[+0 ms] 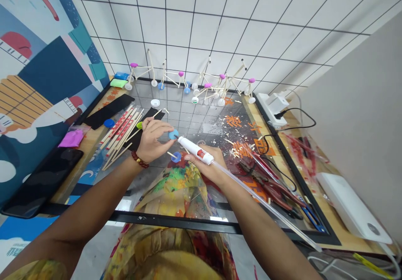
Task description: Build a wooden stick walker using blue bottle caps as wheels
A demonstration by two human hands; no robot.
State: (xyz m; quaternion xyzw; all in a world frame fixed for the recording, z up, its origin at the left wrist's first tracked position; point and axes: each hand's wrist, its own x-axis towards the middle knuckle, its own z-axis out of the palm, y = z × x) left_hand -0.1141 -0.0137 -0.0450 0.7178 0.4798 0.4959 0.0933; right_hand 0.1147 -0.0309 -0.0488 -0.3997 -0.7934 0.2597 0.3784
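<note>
My left hand [156,139], with a beaded bracelet on its wrist, pinches a light blue bottle cap [173,134] between thumb and fingers. My right hand [210,160] is wrapped round a white hot glue gun [195,149]. From its back end trails a long clear glue stick [266,206]. The gun's dark nozzle is at the cap's right side; I cannot tell if they touch. Just below, a darker blue cap [176,157] with a short wooden stick stands near my right thumb. Left of my left hand lie wooden chopsticks [121,133], some in red-printed wrappers.
Small stick-and-cap bicycle models [207,86] line the back edge. Pliers [270,183] and blue-handled scissors [310,217] lie at right, below wood scraps [240,148]. A power strip [272,108] has a black cable. At left are a phone [44,179] and pink clay [71,137].
</note>
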